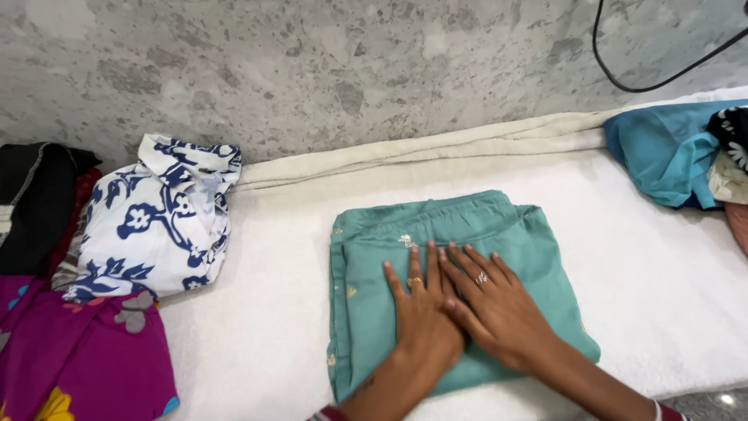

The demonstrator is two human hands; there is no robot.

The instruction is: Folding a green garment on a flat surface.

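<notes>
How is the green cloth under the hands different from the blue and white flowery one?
The green cloth is plain teal, folded flat and square; the flowery cloth is white with blue flowers, folded more loosely and lumpy. The left hand and right hand press the green one; nothing touches the flowery one. Both lie on the white padded surface.

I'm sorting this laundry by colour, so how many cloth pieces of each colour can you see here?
Teal green: 1, the folded garment under both hands
White with blue flowers: 1
Magenta: 1
Black: 1
Red: 1, a sliver beside the black one
Blue: 1
Black with white print: 1
Total: 7; more may lie hidden at the right edge.
</notes>
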